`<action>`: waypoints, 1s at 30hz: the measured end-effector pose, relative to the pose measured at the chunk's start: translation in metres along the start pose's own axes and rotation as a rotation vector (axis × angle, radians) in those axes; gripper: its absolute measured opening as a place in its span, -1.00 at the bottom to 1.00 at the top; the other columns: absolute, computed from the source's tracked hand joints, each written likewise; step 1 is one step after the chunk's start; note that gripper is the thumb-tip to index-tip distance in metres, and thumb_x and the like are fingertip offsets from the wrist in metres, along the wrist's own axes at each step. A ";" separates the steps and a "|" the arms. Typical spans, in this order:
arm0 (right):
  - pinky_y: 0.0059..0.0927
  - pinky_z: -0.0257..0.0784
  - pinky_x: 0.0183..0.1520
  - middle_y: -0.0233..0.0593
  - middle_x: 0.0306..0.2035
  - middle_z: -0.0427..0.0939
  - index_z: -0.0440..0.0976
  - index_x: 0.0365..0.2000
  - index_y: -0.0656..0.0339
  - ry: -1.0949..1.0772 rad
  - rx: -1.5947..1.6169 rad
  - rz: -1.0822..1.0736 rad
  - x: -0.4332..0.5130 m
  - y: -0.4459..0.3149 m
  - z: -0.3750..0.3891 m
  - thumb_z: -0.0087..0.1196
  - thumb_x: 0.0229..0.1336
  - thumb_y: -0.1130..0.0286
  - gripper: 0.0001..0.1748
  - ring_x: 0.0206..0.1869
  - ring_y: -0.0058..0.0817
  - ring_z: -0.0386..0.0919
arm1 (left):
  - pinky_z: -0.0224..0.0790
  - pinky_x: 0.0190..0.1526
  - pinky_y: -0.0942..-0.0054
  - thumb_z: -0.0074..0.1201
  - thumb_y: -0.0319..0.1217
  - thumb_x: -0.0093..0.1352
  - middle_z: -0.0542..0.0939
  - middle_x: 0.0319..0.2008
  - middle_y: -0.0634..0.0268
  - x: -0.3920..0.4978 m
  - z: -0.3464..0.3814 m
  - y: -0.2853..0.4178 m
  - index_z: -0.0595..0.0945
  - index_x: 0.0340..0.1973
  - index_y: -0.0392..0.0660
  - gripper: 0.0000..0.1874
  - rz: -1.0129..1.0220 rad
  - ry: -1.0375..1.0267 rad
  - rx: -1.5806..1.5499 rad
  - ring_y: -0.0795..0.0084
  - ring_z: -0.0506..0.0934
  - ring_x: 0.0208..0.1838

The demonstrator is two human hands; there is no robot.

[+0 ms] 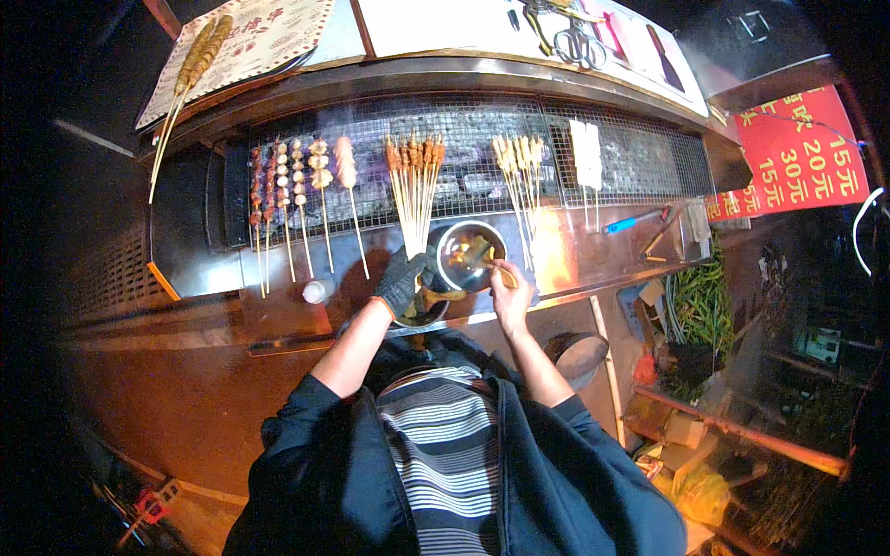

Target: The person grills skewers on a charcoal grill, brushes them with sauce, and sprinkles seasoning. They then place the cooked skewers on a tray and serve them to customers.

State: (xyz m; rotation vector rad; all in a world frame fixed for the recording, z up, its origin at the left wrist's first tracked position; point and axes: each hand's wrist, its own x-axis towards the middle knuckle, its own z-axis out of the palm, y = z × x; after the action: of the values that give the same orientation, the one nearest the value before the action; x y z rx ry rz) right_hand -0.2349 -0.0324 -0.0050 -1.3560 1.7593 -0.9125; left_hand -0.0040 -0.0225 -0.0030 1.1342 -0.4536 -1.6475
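My left hand (403, 283), in a dark knitted glove with an orange cuff, is closed around the lower ends of a fanned bunch of meat skewers (415, 156). Their meat ends rest over the wire grill mesh (466, 125). Bare, my right hand (511, 295) grips a wooden-handled tool, probably a brush (506, 276), whose head dips into a metal bowl (445, 274) of dark, glossy liquid. A second bowl (421, 318) sits partly hidden under my left wrist. Pale skewers (518, 156) lie on the mesh just right of the bowl.
Several other skewers (299, 174) lie on the left of the grill, near a small white-topped jar (316, 292). Flat white skewers (586, 156) are on the right, with a blue-handled tool (622, 224) below them. Scissors (580, 48) lie on the shelf behind.
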 end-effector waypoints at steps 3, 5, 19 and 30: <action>-0.59 0.45 -0.36 -0.33 -0.44 0.61 0.60 -0.17 0.24 0.035 0.005 -0.120 0.001 0.011 0.008 0.15 0.19 0.38 -0.77 -0.44 -0.69 0.51 | 0.35 -0.40 0.61 -0.02 -0.37 0.44 0.60 -0.42 0.32 -0.001 -0.002 -0.001 0.53 -0.05 -0.21 -0.76 0.059 -0.020 0.151 0.56 0.51 -0.43; -0.61 0.44 -0.38 -0.34 -0.44 0.61 0.60 -0.16 0.22 0.021 0.039 -0.068 0.004 0.013 0.012 0.14 0.20 0.39 -0.78 -0.44 -0.72 0.50 | 0.37 -0.41 0.61 0.02 -0.30 0.44 0.61 -0.42 0.32 -0.002 0.000 0.000 0.55 -0.03 -0.25 -0.70 -0.001 -0.028 0.040 0.55 0.51 -0.45; -0.66 0.31 -0.50 -0.32 -0.46 0.56 0.53 -0.15 0.27 -0.158 0.901 0.064 0.060 -0.115 -0.018 0.05 0.24 0.48 -0.81 -0.51 -0.70 0.43 | 0.18 -0.56 0.54 -0.01 -0.16 0.43 0.47 -0.59 0.43 -0.004 0.026 0.020 0.58 -0.30 -0.10 -0.73 -0.105 0.268 0.302 0.61 0.36 -0.58; -0.71 0.21 -0.52 -0.39 -0.50 0.54 0.56 -0.30 0.18 -0.192 0.650 0.008 0.136 -0.137 0.034 0.03 0.21 0.42 -0.88 -0.54 -0.73 0.39 | 0.19 -0.55 0.55 -0.01 -0.09 0.43 0.47 -0.62 0.41 0.004 0.020 0.006 0.58 -0.33 -0.13 -0.65 -0.122 0.245 0.265 0.59 0.38 -0.60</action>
State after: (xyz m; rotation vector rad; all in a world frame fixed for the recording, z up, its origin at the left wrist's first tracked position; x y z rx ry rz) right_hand -0.1669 -0.1957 0.0808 -0.9643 1.1695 -1.1735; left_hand -0.0177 -0.0328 0.0090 1.5672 -0.4596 -1.5561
